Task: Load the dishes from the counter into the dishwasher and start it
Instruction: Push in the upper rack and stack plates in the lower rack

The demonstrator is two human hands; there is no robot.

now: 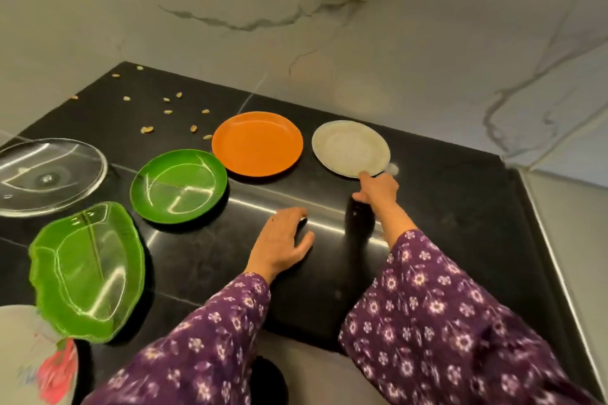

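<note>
R hand point(378, 192) is reaching fwd, fingers point(364, 178) spread, holding nothing, index tip touching near rim of pale plate point(350, 148) lying flat just ahead on tabletop point(444, 207). L hand point(283, 240) is resting open, farther off.

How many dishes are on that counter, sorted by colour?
Green: 2, the round green plate and the leaf-shaped dish
Orange: 1, the orange plate
White: 2, the plain white plate and the flowered plate
Clear: 1, the glass plate
Total: 6

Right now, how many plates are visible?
6: clear glass plate far left; round green plate centre-left; green leaf-shaped plate front-left; round orange plate centre; cream plate right; floral white plate cropped bottom-left.
</note>
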